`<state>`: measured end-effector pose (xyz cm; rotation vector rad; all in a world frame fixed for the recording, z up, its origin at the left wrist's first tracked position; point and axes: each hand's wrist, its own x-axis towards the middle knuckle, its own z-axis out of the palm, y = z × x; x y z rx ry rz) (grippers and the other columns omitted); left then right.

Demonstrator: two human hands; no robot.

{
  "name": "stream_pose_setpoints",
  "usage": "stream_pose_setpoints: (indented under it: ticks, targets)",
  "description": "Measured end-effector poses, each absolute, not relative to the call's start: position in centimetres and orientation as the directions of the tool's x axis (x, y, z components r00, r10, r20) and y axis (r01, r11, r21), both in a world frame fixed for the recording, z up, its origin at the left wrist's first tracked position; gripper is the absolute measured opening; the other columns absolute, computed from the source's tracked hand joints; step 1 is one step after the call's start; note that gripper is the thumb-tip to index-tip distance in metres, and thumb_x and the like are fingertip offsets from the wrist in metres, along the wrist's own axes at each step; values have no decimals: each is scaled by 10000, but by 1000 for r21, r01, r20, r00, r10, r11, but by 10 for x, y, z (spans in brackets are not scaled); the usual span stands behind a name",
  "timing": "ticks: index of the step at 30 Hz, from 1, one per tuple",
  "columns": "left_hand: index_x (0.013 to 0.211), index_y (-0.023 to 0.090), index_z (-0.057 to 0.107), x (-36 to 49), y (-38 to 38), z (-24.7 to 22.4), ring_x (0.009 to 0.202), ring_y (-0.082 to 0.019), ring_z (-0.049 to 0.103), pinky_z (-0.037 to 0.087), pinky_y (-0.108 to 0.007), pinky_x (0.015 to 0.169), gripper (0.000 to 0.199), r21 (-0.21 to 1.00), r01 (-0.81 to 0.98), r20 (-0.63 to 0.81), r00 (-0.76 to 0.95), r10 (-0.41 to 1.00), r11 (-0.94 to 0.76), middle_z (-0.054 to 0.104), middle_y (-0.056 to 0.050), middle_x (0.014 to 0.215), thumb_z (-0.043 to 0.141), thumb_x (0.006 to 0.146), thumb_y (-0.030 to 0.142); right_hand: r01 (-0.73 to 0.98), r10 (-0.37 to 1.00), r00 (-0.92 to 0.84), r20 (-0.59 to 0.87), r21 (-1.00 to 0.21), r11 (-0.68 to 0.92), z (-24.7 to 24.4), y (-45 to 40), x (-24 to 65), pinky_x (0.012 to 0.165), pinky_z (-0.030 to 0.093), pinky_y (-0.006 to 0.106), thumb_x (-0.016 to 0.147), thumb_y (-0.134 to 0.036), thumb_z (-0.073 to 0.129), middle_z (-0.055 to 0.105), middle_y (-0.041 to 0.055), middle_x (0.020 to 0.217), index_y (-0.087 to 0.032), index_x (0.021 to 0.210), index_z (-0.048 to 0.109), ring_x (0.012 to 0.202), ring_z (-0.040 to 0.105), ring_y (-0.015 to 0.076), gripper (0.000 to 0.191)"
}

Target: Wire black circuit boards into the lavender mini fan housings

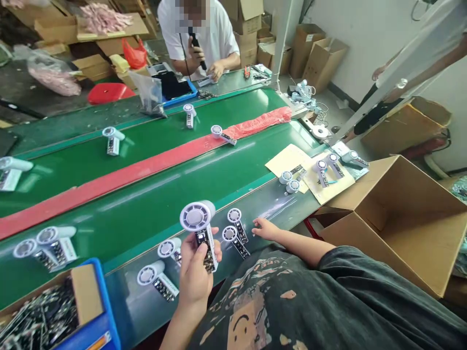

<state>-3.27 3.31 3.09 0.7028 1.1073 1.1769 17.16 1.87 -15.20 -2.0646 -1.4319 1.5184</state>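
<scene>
Upright in my left hand (195, 265) is a lilac-white handheld fan (197, 217), its round grille towards me. My fingers wrap its handle, where an exposed circuit board shows along the side. My right hand (265, 228) rests at the bench edge, fingers loosely apart and holding nothing I can see. Just left of that hand lie two similar fans (234, 215) (229, 234) with bare boards. On the other side of my left hand, one more fan (146, 275) lies on the bench, and another fan (167, 248) is partly hidden behind the hand.
A green conveyor belt (153, 194) with a red strip (138, 170) carries several fans. A blue bin (109, 316) of circuit boards stands at lower left. Fans lie on yellowish sheets (288, 158) to the right, beside an open carton (412, 214). Across the belt sits a person (226, 29).
</scene>
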Motion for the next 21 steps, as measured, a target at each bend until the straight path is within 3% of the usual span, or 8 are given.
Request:
stream_pose_setpoints:
  ticks: [9,16,21]
  targets:
    - [1000,242,558,40,46,42,529,-91,531,431,-209,436,316,913,-290,-291,30,956,287,704,-17,943,715,757,369,506,785,-116,-608,-717,-481,-135,34,219,895,543,420,940,-319,635,643,72,1150,-156,1142,625,1010,637,202,260]
    - [1058,251,526,88,55,48,553,-92,536,436,-216,468,318,890,-358,-278,62,958,282,701,-30,973,661,793,362,403,835,-131,-535,-798,-448,-106,57,270,835,547,369,859,-223,678,674,78,1065,-157,1116,643,845,645,167,267]
    - [1161,268,459,91,54,50,667,-122,578,472,-267,559,470,878,-409,-224,113,968,250,658,-63,1157,602,714,228,290,880,-280,-384,-908,-303,-66,63,276,929,517,410,887,-352,599,624,109,1198,-187,1233,574,978,632,200,385]
